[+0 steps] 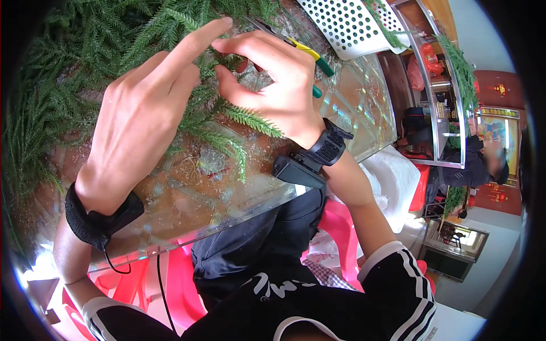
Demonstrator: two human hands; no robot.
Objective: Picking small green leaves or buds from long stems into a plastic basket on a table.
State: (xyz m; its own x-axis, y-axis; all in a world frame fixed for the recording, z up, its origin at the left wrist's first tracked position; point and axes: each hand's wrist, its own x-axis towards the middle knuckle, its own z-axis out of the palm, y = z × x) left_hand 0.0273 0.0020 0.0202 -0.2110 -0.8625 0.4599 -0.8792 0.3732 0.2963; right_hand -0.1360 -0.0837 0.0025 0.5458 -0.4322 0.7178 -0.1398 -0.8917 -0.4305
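Both hands are over the glass tabletop (239, 196), close together at a green pine-like sprig (250, 118) whose needled tips spread toward me. My right hand (278, 79) pinches its stem between thumb and forefinger. My left hand (142, 111) is closed around the same sprig, its forefinger stretched toward the right fingertips; the grip itself is partly hidden. Behind my right hand lies a cutting tool with yellow and green handles (310, 52), partly covered. Something small and red shows between the right fingers, too hidden to name.
A heap of green pine-like branches (74, 74) covers the table's left and far side. A white perforated basket (347, 28) stands at the far right. Clear plastic scraps (210, 162) lie near the front edge. Pink stools (341, 224) are below; another person (483, 162) is in the background.
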